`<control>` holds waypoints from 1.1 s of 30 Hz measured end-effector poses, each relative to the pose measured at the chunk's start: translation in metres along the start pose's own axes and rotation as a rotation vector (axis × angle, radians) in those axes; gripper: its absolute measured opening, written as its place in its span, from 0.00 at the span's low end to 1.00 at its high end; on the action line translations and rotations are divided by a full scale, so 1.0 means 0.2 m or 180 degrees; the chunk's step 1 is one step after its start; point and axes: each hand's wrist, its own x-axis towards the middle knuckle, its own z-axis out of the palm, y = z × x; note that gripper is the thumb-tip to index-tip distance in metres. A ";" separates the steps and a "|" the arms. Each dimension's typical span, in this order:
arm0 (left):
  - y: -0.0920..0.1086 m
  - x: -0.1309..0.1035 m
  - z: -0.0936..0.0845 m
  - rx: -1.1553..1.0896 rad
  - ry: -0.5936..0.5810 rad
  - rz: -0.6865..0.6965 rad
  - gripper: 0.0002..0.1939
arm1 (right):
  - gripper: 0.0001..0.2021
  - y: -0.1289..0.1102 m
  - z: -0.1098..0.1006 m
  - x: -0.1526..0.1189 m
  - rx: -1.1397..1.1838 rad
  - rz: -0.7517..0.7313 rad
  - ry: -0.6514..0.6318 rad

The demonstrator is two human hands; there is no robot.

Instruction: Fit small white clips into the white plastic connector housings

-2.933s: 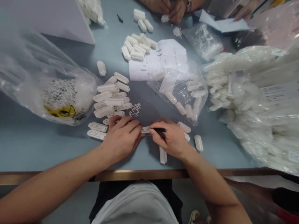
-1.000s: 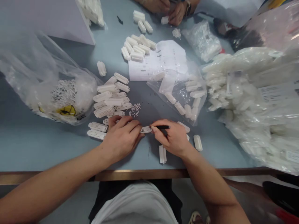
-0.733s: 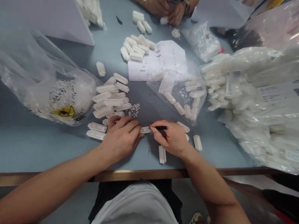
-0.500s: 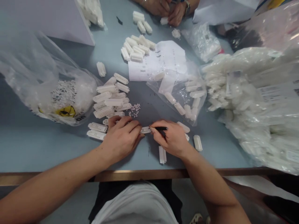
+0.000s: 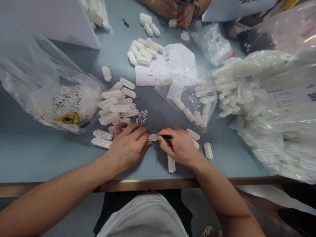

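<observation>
At the far left we see a big clear bag point(image 5: 49, 89) with a yellow mark lying on the bench point(image 5: 37, 154), in the same place as before. Just right of it sits a pile of white connectors point(image 5: 116, 105), with a small scatter of pins point(image 5: 142, 116) beside it; neither has moved.

Our left hand point(image 5: 128, 144) rests on the bench with its fingers curled and pressed down on one connector point(image 5: 153, 137), which lies flat between our two hands, just beyond the fingertips. It has held that pose through all the earlier frames.

Our right hand point(image 5: 180, 146) pinches a thin black tool point(image 5: 166, 137) between thumb and forefinger, tip laid against the connector's right end. Since a second ago the tool shows shorter past the fingers, and the hand has tipped slightly toward the connector. A loose connector stands just below this hand and others lie just right of it.

Further right lie a small bag point(image 5: 195, 98) holding connectors, a printed sheet point(image 5: 168, 64), and a heap of filled bags point(image 5: 266, 108). At the top, another person's hands point(image 5: 172, 10) work on a white part; the paper near them has shifted since the earliest frame.
</observation>
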 end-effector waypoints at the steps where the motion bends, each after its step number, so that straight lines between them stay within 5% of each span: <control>1: 0.00 0.00 0.00 -0.0002 -0.0007 0.0007 0.11 | 0.07 0.00 0.00 0.00 0.0030 0.0004 0.0009; 8: 0.00 0.00 0.00 -0.0020 0.0070 0.0024 0.10 | 0.07 0.01 -0.02 -0.02 0.0114 0.0223 0.0295; 33: 0.00 0.01 0.00 -0.0014 0.0103 0.0032 0.11 | 0.07 0.01 -0.01 -0.01 0.0005 0.0020 0.0022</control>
